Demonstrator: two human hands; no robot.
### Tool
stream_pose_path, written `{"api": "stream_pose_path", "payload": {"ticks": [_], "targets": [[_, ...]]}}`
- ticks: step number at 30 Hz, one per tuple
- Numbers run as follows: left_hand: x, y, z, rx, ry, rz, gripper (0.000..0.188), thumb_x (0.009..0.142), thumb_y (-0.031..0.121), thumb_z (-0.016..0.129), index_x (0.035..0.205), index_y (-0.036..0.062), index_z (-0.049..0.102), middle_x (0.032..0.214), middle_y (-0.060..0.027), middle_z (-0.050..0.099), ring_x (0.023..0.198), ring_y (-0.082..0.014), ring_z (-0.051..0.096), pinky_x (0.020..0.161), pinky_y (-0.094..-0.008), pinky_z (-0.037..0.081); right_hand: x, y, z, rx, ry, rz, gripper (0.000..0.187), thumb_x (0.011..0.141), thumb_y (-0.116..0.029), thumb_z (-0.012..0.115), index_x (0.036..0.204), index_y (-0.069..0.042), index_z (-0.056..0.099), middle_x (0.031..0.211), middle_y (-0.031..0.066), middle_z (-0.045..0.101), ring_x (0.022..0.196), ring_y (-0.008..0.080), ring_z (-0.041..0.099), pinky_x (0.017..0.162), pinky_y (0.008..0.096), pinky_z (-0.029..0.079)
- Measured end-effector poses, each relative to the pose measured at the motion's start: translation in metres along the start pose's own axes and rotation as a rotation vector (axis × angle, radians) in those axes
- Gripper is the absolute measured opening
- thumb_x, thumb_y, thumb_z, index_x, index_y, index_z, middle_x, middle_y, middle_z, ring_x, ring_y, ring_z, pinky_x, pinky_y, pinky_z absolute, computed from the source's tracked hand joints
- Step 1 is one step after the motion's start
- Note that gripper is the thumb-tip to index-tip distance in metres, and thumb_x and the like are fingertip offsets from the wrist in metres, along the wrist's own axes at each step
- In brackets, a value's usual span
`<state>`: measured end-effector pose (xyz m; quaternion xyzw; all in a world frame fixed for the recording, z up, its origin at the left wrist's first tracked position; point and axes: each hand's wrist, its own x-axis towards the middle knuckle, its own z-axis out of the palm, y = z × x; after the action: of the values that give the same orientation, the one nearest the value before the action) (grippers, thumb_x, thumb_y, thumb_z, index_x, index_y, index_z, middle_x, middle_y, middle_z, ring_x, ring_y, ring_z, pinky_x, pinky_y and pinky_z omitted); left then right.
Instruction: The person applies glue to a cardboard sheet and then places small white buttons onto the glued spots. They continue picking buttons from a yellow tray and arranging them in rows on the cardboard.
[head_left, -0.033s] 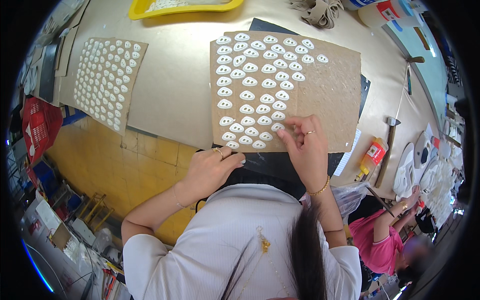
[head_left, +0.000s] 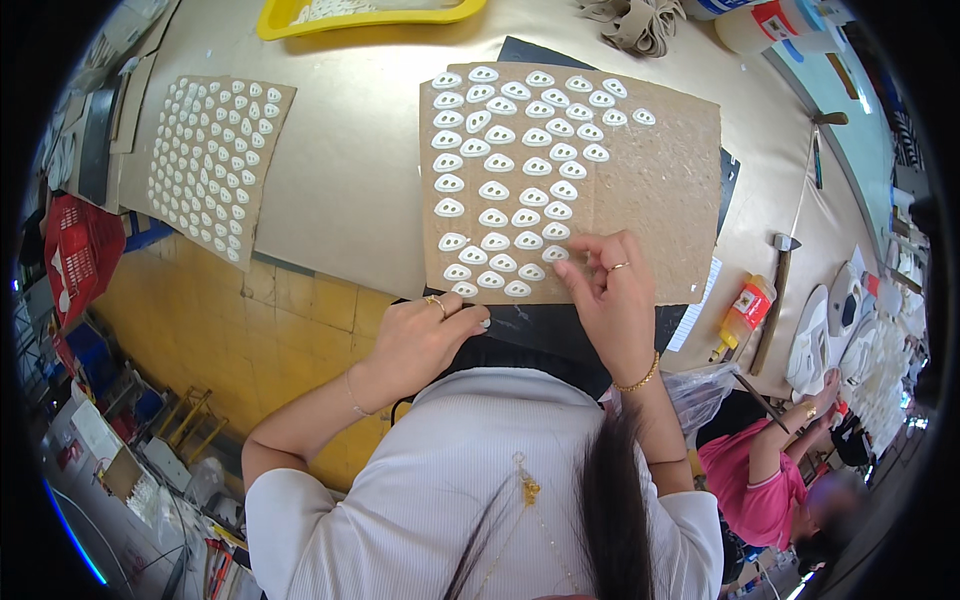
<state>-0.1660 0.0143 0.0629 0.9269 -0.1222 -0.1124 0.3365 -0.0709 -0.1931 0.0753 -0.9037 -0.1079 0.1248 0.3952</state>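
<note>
White pieces: virtually nothing has moved since the earlier frame; the white two-holed pieces (head_left: 527,217) keep their places on the brown board (head_left: 655,200), which shifts by a hair at most.
Layout: no piece looks added or removed, so I judge the work to be no further on.
Coverage: staggered columns fill the brown board's left and middle; its right side is mostly bare.
Right hand (head_left: 615,290): over the board's lower middle, thumb and forefinger tips at the right edge of one low piece (head_left: 555,254), other fingers curled; whether they pinch it or only touch it, I cannot tell.
Left hand (head_left: 420,338): just below the board's lower left corner, fingers folded, thumb along the forefinger; something small and pale shows at the tip, held piece or nail, I cannot tell.
Forearms: both rise toward the board, the left slanting inward, the right more upright.
Black sheet (head_left: 540,325): beneath the board, showing past its lower edge.
Second board (head_left: 262,188): well to the board's left, bearing similar pieces.
Worktop (head_left: 350,130): under both boards, with a yellow tray (head_left: 370,20) beyond the brown board, and a hammer (head_left: 771,310) and bottle (head_left: 750,308) to its right.
</note>
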Motion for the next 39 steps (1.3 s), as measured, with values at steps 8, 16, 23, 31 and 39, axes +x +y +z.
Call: {"api": "stream_pose_path", "payload": {"ticks": [8,16,23,31,39], "targets": [[0.006,-0.004,0.005,0.017,0.077,0.032,0.013,0.076,0.014,0.068,0.086,0.01,0.06,0.072,-0.0041,0.054,0.06,-0.0203,0.059,0.053,-0.0327,0.046,-0.01,0.001,-0.001,0.048,-0.063,-0.103,0.014,0.078,-0.008,0.071,0.09,-0.004,0.064,0.078,0.0059,0.053,0.055,0.0148,0.048,0.051,0.0262,0.04],[0.001,-0.014,0.014,0.024,0.141,0.112,0.016,0.076,0.015,0.07,0.086,0.0081,0.059,0.072,-0.0046,0.055,0.06,-0.02,0.058,0.052,-0.032,0.045,-0.036,0.002,0.021,-0.006,-0.267,-0.327,0.018,0.078,-0.02,0.071,0.09,-0.009,0.062,0.084,0.0038,0.056,0.065,0.0214,0.061,0.055,0.0305,0.049],[-0.012,-0.017,0.014,0.169,0.22,0.227,0.021,0.074,0.015,0.071,0.093,0.0088,0.065,0.068,-0.0007,0.047,0.057,-0.0158,0.053,0.049,-0.0282,0.042,-0.044,0.005,0.035,-0.108,-0.231,-0.47,0.024,0.076,-0.022,0.072,0.092,-0.008,0.061,0.086,0.0024,0.055,0.067,0.0183,0.061,0.055,0.0301,0.049],[-0.02,-0.023,0.019,0.201,0.293,0.379,0.022,0.069,0.009,0.068,0.09,0.0072,0.067,0.062,0.0009,0.043,0.054,-0.0131,0.047,0.043,-0.0267,0.036,-0.051,0.005,0.035,0.099,-0.325,-0.226,0.021,0.081,-0.021,0.069,0.093,-0.004,0.064,0.077,0.0057,0.062,0.063,0.0167,0.063,0.054,0.0274,0.05],[-0.001,-0.003,0.007,0.119,0.379,0.55,0.016,0.069,0.003,0.073,0.082,0.0055,0.066,0.058,0.0005,0.04,0.049,-0.0126,0.042,0.041,-0.0252,0.031,-0.045,0.004,0.025,0.844,-0.568,0.446,0.016,0.088,-0.012,0.065,0.097,0.001,0.062,0.081,0.0035,0.066,0.069,0.0067,0.062,0.057,0.0194,0.05]]}}
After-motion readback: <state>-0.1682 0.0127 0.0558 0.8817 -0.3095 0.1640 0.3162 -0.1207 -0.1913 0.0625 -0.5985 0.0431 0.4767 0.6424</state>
